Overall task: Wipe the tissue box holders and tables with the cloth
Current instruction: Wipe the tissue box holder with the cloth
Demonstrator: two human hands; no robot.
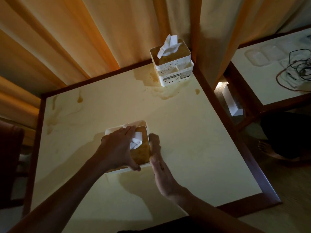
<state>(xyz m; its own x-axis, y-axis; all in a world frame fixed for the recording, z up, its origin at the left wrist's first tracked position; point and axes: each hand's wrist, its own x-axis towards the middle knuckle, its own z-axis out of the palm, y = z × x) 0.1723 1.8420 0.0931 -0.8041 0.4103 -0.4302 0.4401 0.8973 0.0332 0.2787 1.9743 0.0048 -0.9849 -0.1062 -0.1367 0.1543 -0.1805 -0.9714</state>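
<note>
Hands were both on the near tissue box holder (125, 148), which sat around the middle of the cream table (193, 140) with the dark wood edging. The left hand (117, 148) was draped over the top and left side of it, fingers reaching across toward the tissue (136, 142) poking out, thumb hooked down at the front edge, so it had a real hold on the holder. The right hand (159, 163) was laid flat against the right side, fingers straight and together, pressing rather than gripping. Couldn't make out a cloth in either hand, tbh; the lighting was pretty dim.

The second tissue box holder (173, 64) stood upright at the far corner of the same table, well apart from the first, white with brown speckles all over it and a tissue sticking up out of the top. A brownish spill (161, 91) was pooled on the tabletop right around its base, plus some smaller drips and streaks (80, 99) toward the far left edge.

Orange-yellow curtains (84, 31) hung behind the table. A second table (262, 78) sat off to the right with a tangle of cables (297, 68) on it. A bare foot (267, 148) showed on the floor at right.
</note>
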